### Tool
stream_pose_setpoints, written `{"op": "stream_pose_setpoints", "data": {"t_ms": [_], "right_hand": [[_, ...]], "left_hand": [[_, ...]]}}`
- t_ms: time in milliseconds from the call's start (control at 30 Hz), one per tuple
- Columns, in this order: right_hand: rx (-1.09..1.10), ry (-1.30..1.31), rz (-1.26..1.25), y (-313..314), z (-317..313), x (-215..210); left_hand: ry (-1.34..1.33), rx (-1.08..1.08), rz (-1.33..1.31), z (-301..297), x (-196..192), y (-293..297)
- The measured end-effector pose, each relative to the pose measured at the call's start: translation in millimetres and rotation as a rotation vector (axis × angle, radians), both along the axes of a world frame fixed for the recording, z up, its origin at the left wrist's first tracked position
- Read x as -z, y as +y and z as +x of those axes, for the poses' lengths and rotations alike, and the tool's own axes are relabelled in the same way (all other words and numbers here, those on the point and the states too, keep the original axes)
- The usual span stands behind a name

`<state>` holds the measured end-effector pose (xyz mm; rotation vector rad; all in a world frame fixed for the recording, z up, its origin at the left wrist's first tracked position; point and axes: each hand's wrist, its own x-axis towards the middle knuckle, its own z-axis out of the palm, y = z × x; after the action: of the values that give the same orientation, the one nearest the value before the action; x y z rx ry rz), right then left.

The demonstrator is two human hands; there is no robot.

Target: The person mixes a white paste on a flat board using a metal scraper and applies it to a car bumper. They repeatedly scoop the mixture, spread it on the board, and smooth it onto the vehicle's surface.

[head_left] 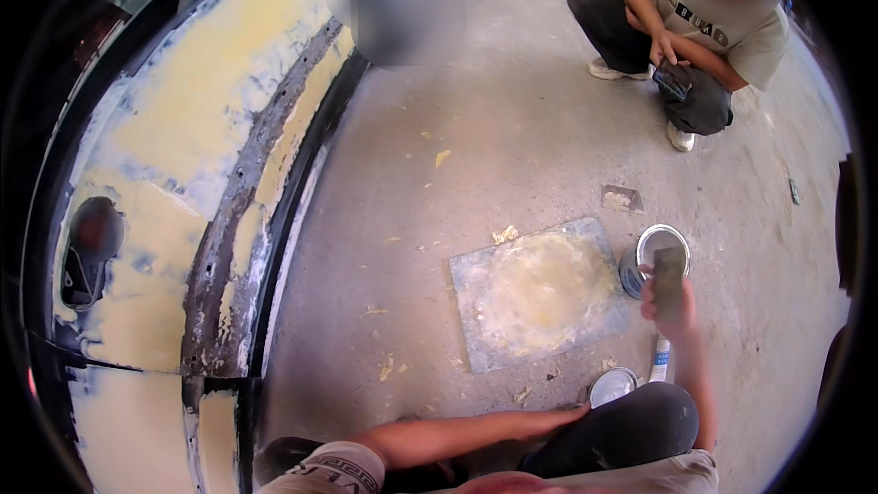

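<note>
My right hand [670, 309] is raised over an open round can [651, 254] on the concrete floor and grips a flat grey spreader [669, 273] that points into the can's mouth. My left hand [560, 418] lies flat on my dark-trousered knee [631, 425], holding nothing, with the forearm stretched across my lap. A square grey mixing board [476, 329] smeared with yellowish filler lies on the floor just left of the can.
A car body panel [174, 128] covered in yellow filler fills the left side. The can's lid [611, 386] and a small white tube [659, 359] lie by my knee. Another person [695, 27] squats at the top right holding a dark object. Filler scraps dot the floor.
</note>
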<state>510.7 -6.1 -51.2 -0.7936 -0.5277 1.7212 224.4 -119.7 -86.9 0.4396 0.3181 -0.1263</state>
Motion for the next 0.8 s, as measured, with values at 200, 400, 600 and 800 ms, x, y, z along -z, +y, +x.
{"op": "stream_pose_setpoints", "data": {"t_ms": [200,400,600,800], "right_hand": [[-0.412,0.212,-0.015,-8.4,-65.2,8.2],[-0.56,0.033,-0.003,-18.9,-81.8,-6.2],[-0.503,0.154,-0.128,-50.9,-73.7,13.4],[-0.274,-0.106,-0.402,-149.4,-45.7,-33.0]], "left_hand": [[0.221,0.362,0.513,-53.0,-37.1,37.1],[0.222,0.411,0.833,-85.1,-27.0,58.5],[0.677,-0.134,0.483,-93.7,48.6,28.5],[0.264,-0.277,0.019,-61.7,78.1,26.1]]}}
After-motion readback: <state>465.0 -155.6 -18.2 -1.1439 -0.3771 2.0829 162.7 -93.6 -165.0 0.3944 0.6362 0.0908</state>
